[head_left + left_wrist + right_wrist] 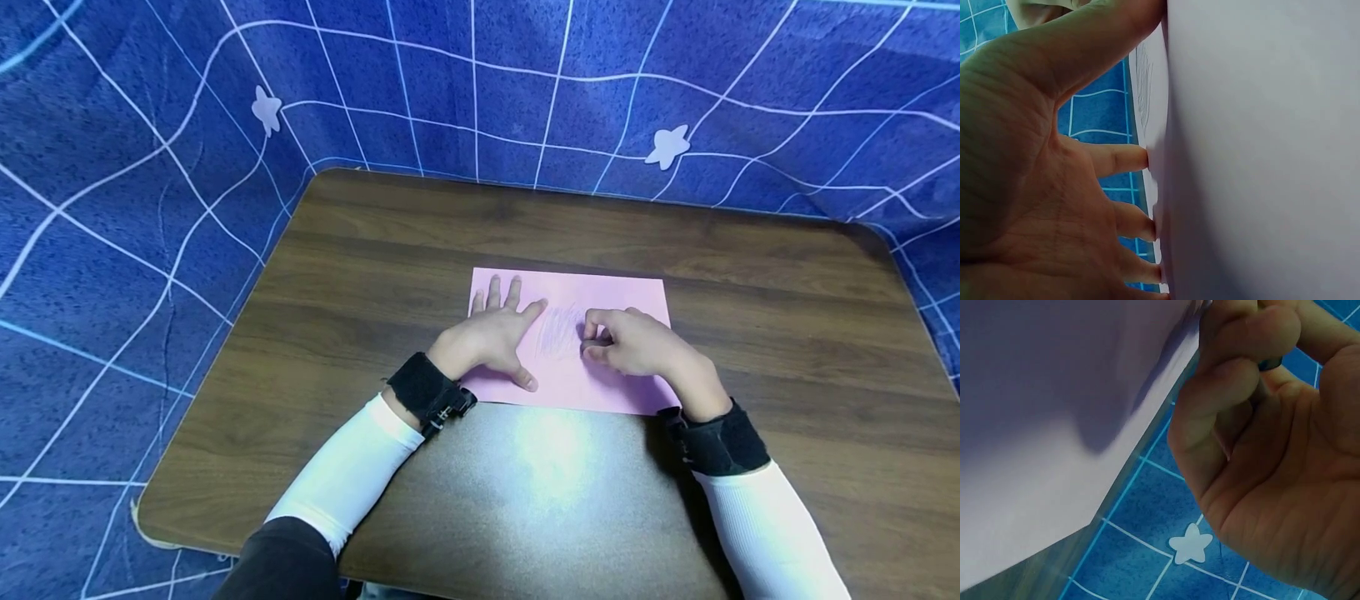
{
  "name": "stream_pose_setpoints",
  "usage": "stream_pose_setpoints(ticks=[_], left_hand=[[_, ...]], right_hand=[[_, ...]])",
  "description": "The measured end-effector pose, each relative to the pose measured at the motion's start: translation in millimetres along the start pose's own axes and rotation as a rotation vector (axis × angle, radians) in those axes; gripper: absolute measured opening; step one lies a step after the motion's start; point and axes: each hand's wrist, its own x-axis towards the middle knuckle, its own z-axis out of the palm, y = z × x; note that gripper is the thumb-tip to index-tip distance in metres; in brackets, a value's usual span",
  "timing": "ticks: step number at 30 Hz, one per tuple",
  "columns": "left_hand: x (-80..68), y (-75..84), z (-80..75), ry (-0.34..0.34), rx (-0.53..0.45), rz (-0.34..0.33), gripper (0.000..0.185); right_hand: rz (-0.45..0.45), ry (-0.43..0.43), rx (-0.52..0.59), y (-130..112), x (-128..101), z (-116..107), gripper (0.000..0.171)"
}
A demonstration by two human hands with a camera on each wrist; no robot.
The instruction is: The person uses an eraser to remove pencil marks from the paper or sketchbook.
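A pink sheet of paper (pixel 570 392) lies on the wooden table, with faint bluish-purple scribble strokes (pixel 557 333) across its middle. My left hand (pixel 491 335) rests on the sheet's left part, fingers spread and fingertips touching the paper. Over the right part, my right hand (pixel 637 343) has its fingers curled and pinches a small drawing tool near the strokes. Only a short dark end of that drawing tool (pixel 1270 364) shows between the fingers in the right wrist view; the fingers hide the rest, and I cannot tell its kind.
The brown wooden table (pixel 390 275) extends around the sheet on all sides. Behind it and to its left hangs a blue cloth (pixel 517 100) with wavy white lines and pale stars. Black straps (pixel 423 387) wrap both wrists, above white sleeves.
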Motion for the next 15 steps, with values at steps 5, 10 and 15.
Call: stream_pose_setpoints(ticks=[5,10,15], left_hand=[[0.0,0.7,-1.2,0.009,0.008,0.000,0.132],[0.4,0.8,-0.6,0.004,0.004,-0.007,0.133],[1.1,-0.4,0.7,-0.002,0.003,-0.005,0.133]], right_hand=[[-0.060,0.041,-0.102,-3.2,1.1,2.4,0.013],[-0.154,-0.014,-0.078,-9.4,1.3,6.9,0.013],[-0.090,-0.032,-0.013,-6.7,0.9,3.9,0.014]])
